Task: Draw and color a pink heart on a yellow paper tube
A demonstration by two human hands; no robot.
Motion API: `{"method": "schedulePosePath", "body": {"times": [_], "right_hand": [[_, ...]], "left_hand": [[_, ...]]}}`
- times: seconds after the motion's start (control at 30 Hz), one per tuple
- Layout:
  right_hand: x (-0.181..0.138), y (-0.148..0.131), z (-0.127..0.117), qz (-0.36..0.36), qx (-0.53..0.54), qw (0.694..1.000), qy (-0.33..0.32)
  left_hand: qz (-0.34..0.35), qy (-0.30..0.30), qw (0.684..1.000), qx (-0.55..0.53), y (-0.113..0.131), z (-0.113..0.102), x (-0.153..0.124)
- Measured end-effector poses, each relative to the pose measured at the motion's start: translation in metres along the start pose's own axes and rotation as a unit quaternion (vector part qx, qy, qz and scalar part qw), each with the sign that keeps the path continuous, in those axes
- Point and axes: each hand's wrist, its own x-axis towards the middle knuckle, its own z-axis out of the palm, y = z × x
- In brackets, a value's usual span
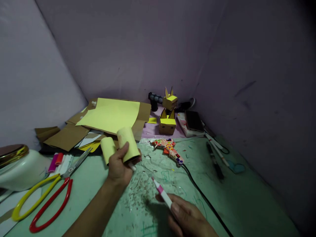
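- At 5 o'clock, your right hand (184,214) has its fingers clamped on a slim white marker with a pink band (164,193), tip bare.
- At 8 o'clock lie metal scissors with yellow and red handles (66,176).
- At 7 o'clock, your left hand (120,166) has its fingers clamped on a pale-yellow paper-covered tube (128,141); a second pale-yellow tube (107,147) is just beside it.
- Beyond the marker, at 5 o'clock, lies a flower-patterned glue gun (172,151).
- At 9 o'clock, a large yellow paper sheet (113,113) covers brown cardboard (144,112).
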Motion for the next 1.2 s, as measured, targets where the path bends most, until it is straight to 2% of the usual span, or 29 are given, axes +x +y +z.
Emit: {"method": "schedulePosePath", "body": {"times": [0.13, 0.3, 0.43, 0.5, 0.6, 0.67, 0.8, 0.93, 1.1, 1.2], "right_hand": [[-0.002, -0.015, -0.003, -0.034, 0.055, 0.997, 0.036], [-0.010, -0.047, -0.013, -0.132, 0.096, 0.986, -0.016], [-0.003, -0.080, -0.013, -0.190, 0.068, 0.978, -0.054], [0.006, -0.088, -0.011, -0.251, 0.041, 0.967, -0.023], [0.023, -0.086, -0.010, -0.353, -0.008, 0.931, 0.092], [0.035, -0.078, -0.013, -0.386, -0.034, 0.906, 0.172], [0.047, -0.060, -0.020, -0.424, -0.102, 0.854, 0.284], [0.046, -0.049, -0.018, -0.452, -0.153, 0.822, 0.312], [0.045, -0.049, -0.015, -0.460, -0.169, 0.831, 0.265], [0.047, -0.054, -0.016, -0.449, -0.222, 0.828, 0.253]], "left_hand": [[-0.016, -0.022, 0.998, 0.062, -0.018, 0.004, -0.012], [-0.029, -0.084, 0.987, 0.135, -0.012, 0.003, -0.027], [-0.129, -0.145, 0.969, 0.150, -0.023, 0.000, -0.039], [-0.168, -0.177, 0.954, 0.173, -0.036, -0.004, -0.043], [-0.162, -0.222, 0.922, 0.273, -0.054, -0.011, -0.045], [-0.158, -0.228, 0.904, 0.324, -0.059, -0.013, -0.045], [-0.175, -0.225, 0.904, 0.318, -0.059, -0.011, -0.044], [-0.173, -0.205, 0.905, 0.330, -0.057, -0.007, -0.045], [-0.181, -0.182, 0.904, 0.342, -0.056, -0.003, -0.045], [-0.197, -0.165, 0.898, 0.357, -0.055, 0.000, -0.043]]}}
